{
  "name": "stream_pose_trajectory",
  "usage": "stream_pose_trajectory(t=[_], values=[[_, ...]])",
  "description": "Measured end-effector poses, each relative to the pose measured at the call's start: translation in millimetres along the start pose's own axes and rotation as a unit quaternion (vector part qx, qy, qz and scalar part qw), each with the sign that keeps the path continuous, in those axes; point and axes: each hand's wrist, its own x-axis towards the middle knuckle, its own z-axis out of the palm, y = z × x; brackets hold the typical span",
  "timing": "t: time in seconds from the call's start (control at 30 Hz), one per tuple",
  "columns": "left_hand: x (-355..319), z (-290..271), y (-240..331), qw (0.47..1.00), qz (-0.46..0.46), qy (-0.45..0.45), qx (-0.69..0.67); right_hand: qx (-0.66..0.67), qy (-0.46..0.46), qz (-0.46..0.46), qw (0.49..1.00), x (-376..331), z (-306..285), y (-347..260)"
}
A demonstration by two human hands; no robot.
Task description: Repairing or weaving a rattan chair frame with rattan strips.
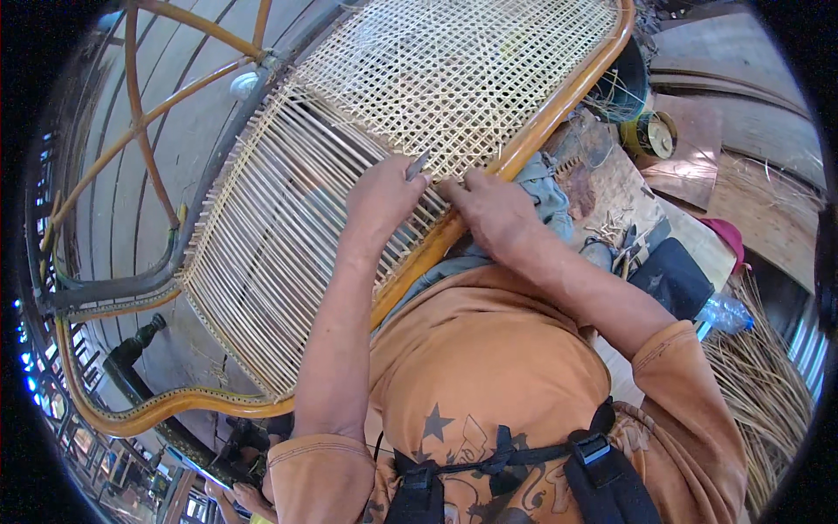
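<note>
A curved wooden chair frame lies across my lap, with open cane weaving filling its far section. Nearer on the left, straight cane strands run side by side, with a gap between them and the woven part. My left hand is closed on a small grey pointed tool, its tip at the weave's near edge. Beside it, my right hand bends over the wooden rail with its fingers pinched at the weave's corner. What those fingers hold is hidden.
To the right are a yellow-and-black can, hand tools on a board, a plastic bottle and a bundle of long cane. Curved rattan pieces stand at the left. Another person's hand shows at the lower left.
</note>
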Motion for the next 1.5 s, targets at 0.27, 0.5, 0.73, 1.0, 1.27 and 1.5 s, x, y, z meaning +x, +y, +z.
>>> stream_pose_trajectory(t=[0.27,0.5,0.73,1.0,1.27,1.5], values=[[15.2,-18.8,19.3,0.988,-0.036,-0.098,0.112,0.276,0.184,-0.06,0.941,-10.2,20.2,52.2],[4.3,-10.6,19.3,0.983,-0.003,-0.04,0.177,0.457,0.305,0.076,0.832,-38.5,19.0,97.8],[-3.3,-17.6,38.6,0.974,-0.01,-0.058,0.219,0.418,0.371,0.138,0.818,-55.5,34.5,152.0],[-36.5,-18.8,28.3,0.984,-0.095,0.067,0.132,0.368,0.406,0.248,0.799,-80.1,58.8,241.5],[-62.4,-11.7,11.1,0.99,-0.09,0.111,0.007,0.313,0.436,0.271,0.799,-24.0,33.6,296.5],[-73.2,2.1,4.3,0.988,-0.083,0.123,-0.048,0.25,0.402,0.346,0.81,54.8,18.0,351.3]])
